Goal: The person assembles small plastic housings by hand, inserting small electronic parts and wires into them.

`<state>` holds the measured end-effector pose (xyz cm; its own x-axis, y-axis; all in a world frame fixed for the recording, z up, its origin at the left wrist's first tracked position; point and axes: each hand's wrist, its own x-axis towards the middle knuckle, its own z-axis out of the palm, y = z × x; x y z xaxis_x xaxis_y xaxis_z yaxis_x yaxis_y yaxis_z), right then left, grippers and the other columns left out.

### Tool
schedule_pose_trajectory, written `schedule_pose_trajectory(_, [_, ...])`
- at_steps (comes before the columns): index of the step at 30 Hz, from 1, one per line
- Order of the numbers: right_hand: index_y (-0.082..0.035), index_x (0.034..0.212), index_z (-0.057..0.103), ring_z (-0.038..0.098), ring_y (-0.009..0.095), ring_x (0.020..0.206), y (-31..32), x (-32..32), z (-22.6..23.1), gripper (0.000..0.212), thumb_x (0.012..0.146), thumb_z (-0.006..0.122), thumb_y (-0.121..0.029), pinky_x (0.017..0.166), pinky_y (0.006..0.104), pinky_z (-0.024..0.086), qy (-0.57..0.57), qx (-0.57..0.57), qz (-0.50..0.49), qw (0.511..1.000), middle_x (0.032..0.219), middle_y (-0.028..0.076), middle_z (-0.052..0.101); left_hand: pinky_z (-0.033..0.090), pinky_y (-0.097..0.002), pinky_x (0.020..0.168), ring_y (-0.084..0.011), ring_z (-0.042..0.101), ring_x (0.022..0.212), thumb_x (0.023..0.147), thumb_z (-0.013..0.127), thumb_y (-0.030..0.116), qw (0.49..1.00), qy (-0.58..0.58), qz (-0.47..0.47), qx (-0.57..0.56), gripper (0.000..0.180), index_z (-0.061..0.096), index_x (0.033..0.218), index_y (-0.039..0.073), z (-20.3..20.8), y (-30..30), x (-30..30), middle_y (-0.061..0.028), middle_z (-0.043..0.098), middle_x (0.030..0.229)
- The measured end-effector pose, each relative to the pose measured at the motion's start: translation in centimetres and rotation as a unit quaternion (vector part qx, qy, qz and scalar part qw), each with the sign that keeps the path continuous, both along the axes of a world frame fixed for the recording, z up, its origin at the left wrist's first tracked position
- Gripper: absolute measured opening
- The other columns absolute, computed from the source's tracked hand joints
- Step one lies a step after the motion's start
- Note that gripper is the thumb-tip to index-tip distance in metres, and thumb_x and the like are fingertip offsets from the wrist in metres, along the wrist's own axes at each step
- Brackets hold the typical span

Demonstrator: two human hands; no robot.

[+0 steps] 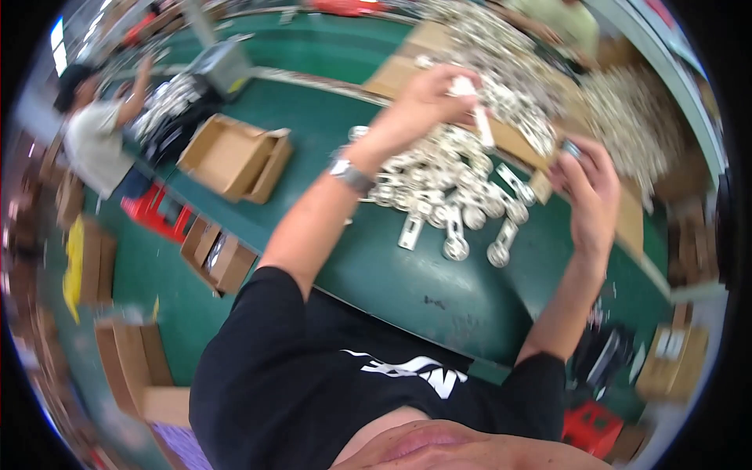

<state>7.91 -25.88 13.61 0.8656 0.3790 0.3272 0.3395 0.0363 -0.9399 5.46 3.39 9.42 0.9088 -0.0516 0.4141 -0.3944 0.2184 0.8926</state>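
Note:
My left hand (432,100) is raised over the table, its fingers closed on a white plastic part (483,129) with a flat, narrow arm hanging down. Below it lies a heap of similar white parts (439,168), each with a round end and a slotted flat arm. A few loose ones, such as one white part (456,243), lie along the heap's near edge. To the right of the heap, my right hand (593,184) is up with bent fingers, pinching a small grey piece (572,148) whose kind I cannot make out.
The green table (392,286) carries an open cardboard box (223,153) at left. More white parts (517,86) lie on cardboard at the back, near a person in a pale shirt (568,31). Another person (98,141) works far left. A red stool (157,213) stands beyond the table.

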Motion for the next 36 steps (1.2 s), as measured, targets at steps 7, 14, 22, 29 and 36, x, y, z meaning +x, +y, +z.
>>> schedule_pose_trajectory(7, [0.002, 0.116, 0.071, 0.07, 0.011, 0.096, 0.8, -2.3, -1.2, 0.024, 0.094, 0.079, -0.003, 0.086, 0.0262, 0.058, -0.189, -0.027, -0.026, 0.981, 0.107, 0.006, 0.071, 0.054, -0.0487, 0.111, -0.0367, 0.061, 0.136, 0.106, 0.062, 0.01, 0.994, 0.004, -0.101, -0.035, 0.045, 0.049, 0.148, 0.001, 0.5, -0.4, -1.0, -0.0218, 0.054, 0.153])
schedule_pose_trajectory(14, [0.0, 0.118, 0.071, 0.073, 0.012, 0.092, 1.4, -2.8, -1.5, 0.025, 0.095, 0.078, -0.004, 0.083, 0.0281, 0.06, -0.235, 0.005, -0.036, 0.971, 0.103, 0.006, 0.076, 0.056, -0.0431, 0.106, -0.0256, 0.068, 0.12, 0.103, 0.069, 0.017, 0.989, 0.039, -0.12, -0.078, 0.061, 0.045, 0.157, 0.002, -0.2, -0.8, -1.1, -0.0174, 0.059, 0.147])
schedule_pose_trajectory(22, [-0.003, 0.123, 0.069, 0.072, 0.029, 0.09, 1.3, -3.0, -0.8, 0.029, 0.094, 0.07, 0.003, 0.077, 0.0377, 0.057, -0.379, -0.089, -0.026, 0.921, 0.103, 0.014, 0.075, 0.059, -0.0365, 0.09, -0.0236, 0.066, 0.11, 0.104, 0.061, 0.015, 0.935, 0.103, -0.287, -0.184, 0.069, 0.031, 0.163, -0.005, 0.2, -0.7, -1.2, -0.0216, 0.052, 0.153])
schedule_pose_trajectory(29, [-0.005, 0.119, 0.066, 0.068, 0.035, 0.096, 1.5, -2.9, -1.0, 0.036, 0.086, 0.069, 0.01, 0.083, 0.0435, 0.054, -0.445, -0.129, -0.014, 0.886, 0.106, 0.013, 0.071, 0.055, -0.0223, 0.066, -0.0179, 0.068, 0.097, 0.109, 0.055, 0.018, 0.962, 0.152, -0.222, -0.045, 0.05, 0.049, 0.151, -0.008, 1.2, -0.3, -2.5, -0.0216, 0.062, 0.143])
schedule_pose_trajectory(36, [-0.004, 0.118, 0.066, 0.068, 0.037, 0.096, 1.5, -3.2, -1.2, 0.038, 0.083, 0.069, 0.011, 0.083, 0.0439, 0.054, -0.447, -0.145, -0.005, 0.883, 0.102, 0.015, 0.07, 0.046, -0.0205, 0.062, -0.0094, 0.069, 0.09, 0.11, 0.055, 0.018, 0.983, 0.109, -0.132, 0.072, 0.04, 0.06, 0.144, -0.003, 1.7, -0.8, -3.3, -0.0138, 0.073, 0.132])
